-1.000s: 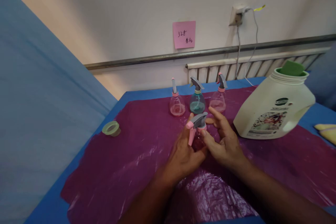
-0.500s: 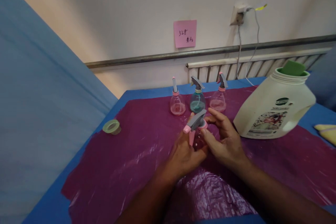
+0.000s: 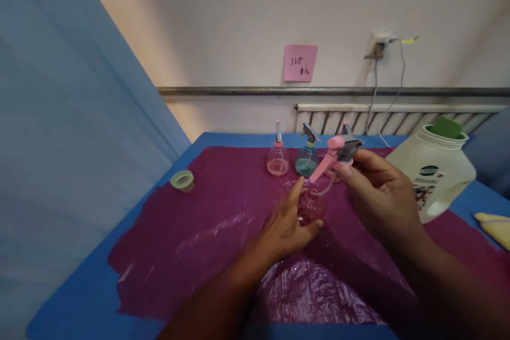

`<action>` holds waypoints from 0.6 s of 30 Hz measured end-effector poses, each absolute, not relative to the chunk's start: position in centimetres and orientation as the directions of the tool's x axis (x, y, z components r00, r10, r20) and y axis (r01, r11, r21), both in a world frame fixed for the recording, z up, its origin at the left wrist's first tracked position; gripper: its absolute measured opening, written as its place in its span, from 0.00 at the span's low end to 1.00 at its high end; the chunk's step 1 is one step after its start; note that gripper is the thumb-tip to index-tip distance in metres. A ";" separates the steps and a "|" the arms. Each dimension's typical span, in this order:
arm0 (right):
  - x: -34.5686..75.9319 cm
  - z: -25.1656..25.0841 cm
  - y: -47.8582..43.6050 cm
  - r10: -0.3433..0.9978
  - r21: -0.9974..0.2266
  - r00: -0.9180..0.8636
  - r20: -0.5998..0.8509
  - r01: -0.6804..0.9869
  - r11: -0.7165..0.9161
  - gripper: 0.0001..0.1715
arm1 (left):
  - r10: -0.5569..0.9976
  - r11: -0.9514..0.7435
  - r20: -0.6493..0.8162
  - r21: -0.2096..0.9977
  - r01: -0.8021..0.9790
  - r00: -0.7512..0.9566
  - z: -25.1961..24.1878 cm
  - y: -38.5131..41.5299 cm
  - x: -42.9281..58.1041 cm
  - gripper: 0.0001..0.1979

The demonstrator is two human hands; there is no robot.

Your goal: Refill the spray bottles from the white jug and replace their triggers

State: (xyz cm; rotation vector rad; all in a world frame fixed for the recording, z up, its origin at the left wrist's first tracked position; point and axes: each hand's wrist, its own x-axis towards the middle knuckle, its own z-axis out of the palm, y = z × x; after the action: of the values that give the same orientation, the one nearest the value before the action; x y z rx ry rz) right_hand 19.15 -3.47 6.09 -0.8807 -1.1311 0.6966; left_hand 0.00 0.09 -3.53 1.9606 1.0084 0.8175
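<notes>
Between the thumb and fingers of my right hand point(image 3: 384, 196) is a grey and pink trigger spray head point(image 3: 341, 151), raised and tilted. Its thin dip tube point(image 3: 329, 187) curves down to the mouth of a clear pinkish spray bottle point(image 3: 311, 204). My left hand point(image 3: 282, 226) is wrapped round the side of that open bottle, which stands on the purple plastic sheet point(image 3: 191, 234). Behind are a pink spray bottle point(image 3: 278, 162) and a teal spray bottle point(image 3: 306, 162), both with spray heads on and some liquid inside. Another pink spray bottle is mostly hidden by the raised spray head.
A large cream jug point(image 3: 434, 170) with a green piece in its mouth stands at the right. The pale green cap point(image 3: 182, 180) lies at the left. Yellow cloth-like material point(image 3: 494, 228) is at the right edge. A blue curtain point(image 3: 79, 117) hangs on the left.
The spray head has come off the bottle and moved up and right in my right hand. My left hand stays at the bottle. The camera view has shifted.
</notes>
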 end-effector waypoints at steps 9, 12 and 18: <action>20.3 8.4 -3.2 0.859 -0.918 0.327 0.394 0.083 0.389 0.18 | 0.865 -0.366 0.151 0.841 0.399 0.478 -3.6 -0.3 0.1 0.58; 20.4 9.8 -3.8 0.836 -0.922 0.395 0.380 0.087 0.377 0.19 | 0.859 -0.374 0.143 0.831 0.412 0.491 -2.8 -0.7 0.2 0.58; 19.4 12.0 -5.4 0.809 -0.913 0.428 0.402 0.121 0.389 0.15 | 0.845 -0.383 0.113 0.810 0.445 0.522 -2.0 -1.1 0.1 0.55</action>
State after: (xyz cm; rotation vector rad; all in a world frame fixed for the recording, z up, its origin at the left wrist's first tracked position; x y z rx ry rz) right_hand 19.44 -5.39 12.02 -1.1032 -1.0574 0.5612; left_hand 0.11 -1.06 -2.02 2.0153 1.0482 0.6827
